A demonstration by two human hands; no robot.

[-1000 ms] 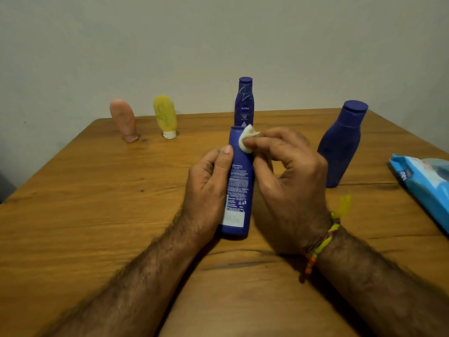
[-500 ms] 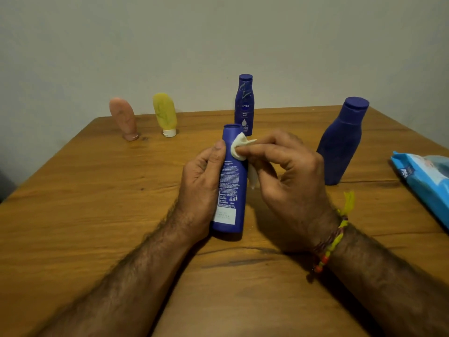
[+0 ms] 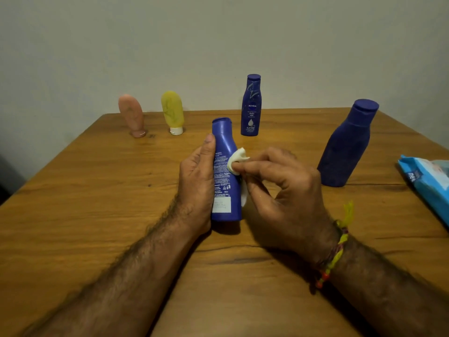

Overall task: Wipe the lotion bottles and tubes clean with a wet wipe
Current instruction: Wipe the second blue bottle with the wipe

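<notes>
Lotion bottle (image 3: 224,171), blue, held upright at table centre, back label toward the camera, base on or just above the wooden table (image 3: 73,203); contact not clear. Gripped around its left side by left hand (image 3: 198,181), thumb laid up along the shoulder. Pressed against its right side at mid-height: wadded white wet wipe (image 3: 237,161), pinched between thumb and fingers of right hand (image 3: 279,188), a loose tail hanging down beside the bottle.

Progress, judged: one bottle in hand, wiping under way on the body; cap and lower part possibly not yet covered. Standing apart and untouched: Nivea Body Milk bottle (image 3: 251,105) at far centre, large blue bottle (image 3: 347,144) at right, yellow tube (image 3: 172,113) and pink tube (image 3: 131,115) cap-down at far left. Cleanliness of these not determinable. Blue wipe pack (image 3: 427,183) at right edge, available for a fresh wipe.
</notes>
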